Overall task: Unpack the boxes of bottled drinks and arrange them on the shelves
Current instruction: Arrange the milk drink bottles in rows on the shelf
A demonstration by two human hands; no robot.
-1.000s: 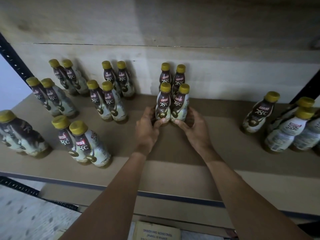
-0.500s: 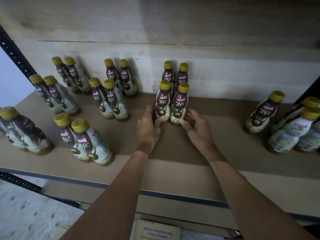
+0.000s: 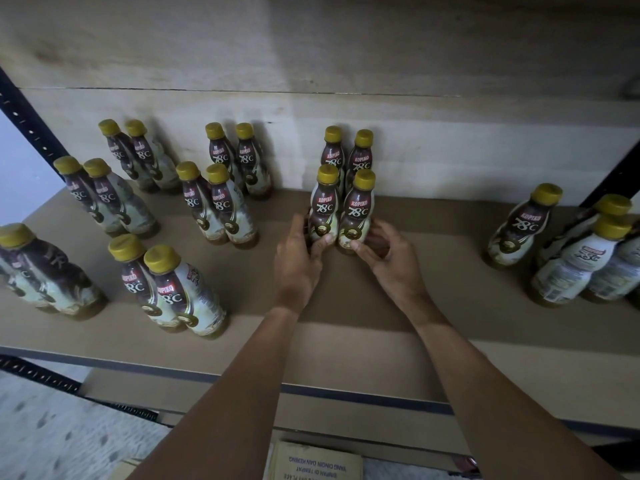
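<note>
Standing left of the hands, paired bottles (image 3: 192, 202) with yellow caps dot the shelf (image 3: 346, 341), well apart from the grip. The left hand (image 3: 298, 268) curls round the base of the left front bottle (image 3: 323, 209). Just beside it, the right front bottle (image 3: 358, 216) is held low by the right hand (image 3: 388, 261), thumb in front and fingers behind. Close beyond both, a back pair (image 3: 360, 161) stands before the wall (image 3: 450, 150), in the way of going deeper. Right of the hands sits a loose cluster (image 3: 519, 223) of bottles. Below the wrists lies a cardboard box (image 3: 315, 462). Compared with a second ago, both grips and the front bottles look unchanged.
</note>
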